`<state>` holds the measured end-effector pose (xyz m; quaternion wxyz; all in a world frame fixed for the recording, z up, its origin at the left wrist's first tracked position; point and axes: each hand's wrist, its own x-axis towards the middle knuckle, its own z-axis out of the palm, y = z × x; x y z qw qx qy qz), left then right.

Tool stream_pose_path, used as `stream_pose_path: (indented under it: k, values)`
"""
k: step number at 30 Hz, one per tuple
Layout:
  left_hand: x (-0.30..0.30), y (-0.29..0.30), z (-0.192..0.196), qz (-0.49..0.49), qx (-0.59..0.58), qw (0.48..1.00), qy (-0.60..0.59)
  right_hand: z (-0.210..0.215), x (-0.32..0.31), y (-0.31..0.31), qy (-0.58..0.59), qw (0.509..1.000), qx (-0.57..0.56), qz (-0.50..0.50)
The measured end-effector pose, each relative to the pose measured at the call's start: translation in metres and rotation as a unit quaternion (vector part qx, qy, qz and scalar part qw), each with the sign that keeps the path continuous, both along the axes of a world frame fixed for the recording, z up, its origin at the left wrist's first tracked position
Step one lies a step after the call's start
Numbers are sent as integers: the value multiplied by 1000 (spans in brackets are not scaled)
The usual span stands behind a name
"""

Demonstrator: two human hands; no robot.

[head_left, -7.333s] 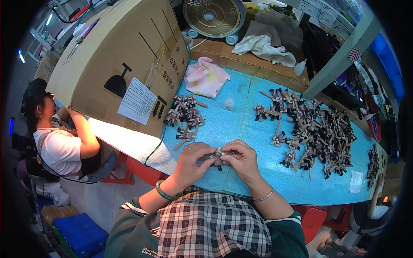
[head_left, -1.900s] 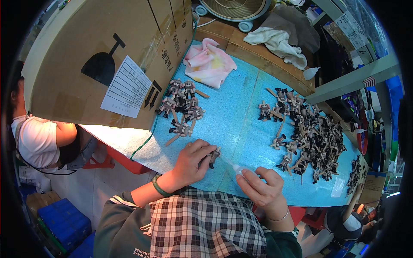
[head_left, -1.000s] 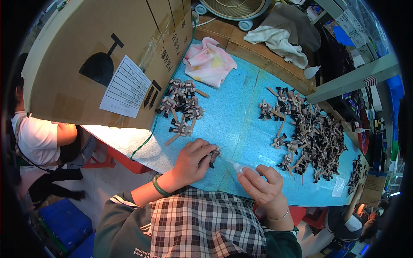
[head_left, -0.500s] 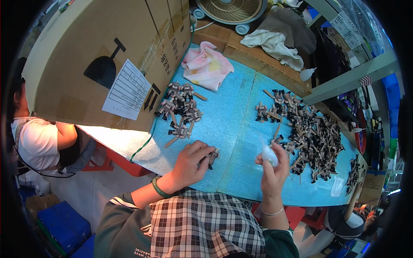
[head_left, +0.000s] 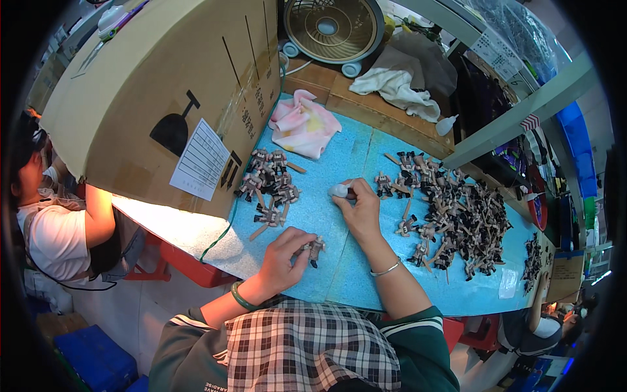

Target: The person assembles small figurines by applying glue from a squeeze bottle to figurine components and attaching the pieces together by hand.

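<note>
My left hand point(head_left: 281, 262) pinches a small toy figure point(head_left: 316, 249) in grey-beige and black at the front of the blue tabletop point(head_left: 353, 271). Closed round a small white squeeze bottle point(head_left: 338, 190), my right hand point(head_left: 362, 210) is above the table, up and to the right of that figure. The bottle's tip is hard to make out. Beyond my left hand lies a small group of similar figures point(head_left: 269, 183), with flat tan sticks among them. A large heap of such figures point(head_left: 467, 219) spreads over the right side.
A tall cardboard box point(head_left: 215, 85) walls off the left, with a green cord point(head_left: 225, 230) along its foot. A pink cloth point(head_left: 304, 124) lies at the back. Behind are a fan point(head_left: 330, 29), a white rag point(head_left: 398, 88) and another white bottle point(head_left: 447, 125). A person point(head_left: 55, 222) sits at far left.
My right hand has moved left and away from me with the bottle, nearer the held figure. My left hand keeps its hold on the figure. The view has shifted slightly.
</note>
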<state>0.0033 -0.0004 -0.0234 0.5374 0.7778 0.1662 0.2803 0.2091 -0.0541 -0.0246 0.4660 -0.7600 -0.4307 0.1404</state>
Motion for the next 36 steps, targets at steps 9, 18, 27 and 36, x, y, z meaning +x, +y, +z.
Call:
stream_pose_path:
  k: [9,18,27,36]
  values:
    - [-3,5,-2,8,-39,999,-13,32,-45,-60,-76,991,22,104]
    - [0,3,-2,-5,-49,999,-11,2,-66,-64,-4,992,90,87]
    - [2,3,-7,-11,29,999,-6,-5,-62,-62,-54,987,117,98]
    - [3,0,-7,1,10,1000,5,-5,-61,-61,-76,985,111,109]
